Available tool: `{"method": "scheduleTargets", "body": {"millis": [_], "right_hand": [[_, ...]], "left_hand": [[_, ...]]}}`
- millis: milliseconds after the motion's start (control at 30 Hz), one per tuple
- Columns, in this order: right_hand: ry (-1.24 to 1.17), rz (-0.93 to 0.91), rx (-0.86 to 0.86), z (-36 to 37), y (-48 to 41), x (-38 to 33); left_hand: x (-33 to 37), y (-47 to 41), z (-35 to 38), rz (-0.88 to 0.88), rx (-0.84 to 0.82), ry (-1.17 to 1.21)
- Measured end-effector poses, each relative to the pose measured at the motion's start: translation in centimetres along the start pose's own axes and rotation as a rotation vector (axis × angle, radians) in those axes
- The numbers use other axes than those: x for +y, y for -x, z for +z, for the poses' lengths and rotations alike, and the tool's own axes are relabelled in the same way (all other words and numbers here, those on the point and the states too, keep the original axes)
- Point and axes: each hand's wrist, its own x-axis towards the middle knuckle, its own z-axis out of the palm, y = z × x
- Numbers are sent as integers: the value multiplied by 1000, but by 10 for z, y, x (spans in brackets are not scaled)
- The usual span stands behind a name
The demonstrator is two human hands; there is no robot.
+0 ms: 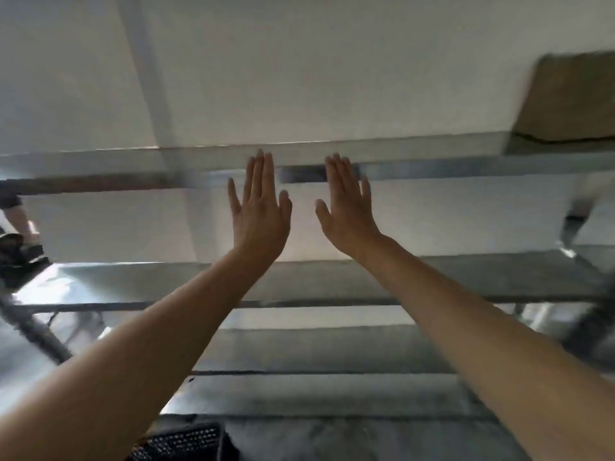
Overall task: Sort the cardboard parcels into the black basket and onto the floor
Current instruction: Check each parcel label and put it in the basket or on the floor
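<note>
Both my arms stretch forward and up toward a metal shelf rack. My left hand (258,202) is held flat with straight fingers, backs toward me, in front of the upper shelf's front edge and holding nothing. My right hand (347,207) is beside it, also flat and empty. A brown cardboard parcel (570,98) stands on the top shelf at the far right, well apart from both hands. A corner of the black mesh basket (181,442) shows at the bottom, below my left forearm. The picture is blurred.
The steel rack has a top shelf (416,146), a middle shelf (332,281) and a lower shelf (332,390) against a white wall. At the left edge stands another person's leg in a dark sandal (18,247).
</note>
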Motion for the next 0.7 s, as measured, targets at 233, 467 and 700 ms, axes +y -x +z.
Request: {"method": "scheduleTargets", "body": {"millis": [233, 467, 700], "right_hand": [[236, 469, 33, -131, 127, 222], [370, 819, 66, -184, 259, 343], [399, 1078, -91, -175, 346, 435]], "left_hand": [[243, 43, 105, 282, -200, 265], [394, 107, 178, 500, -411, 426], [483, 146, 288, 598, -643, 509]]}}
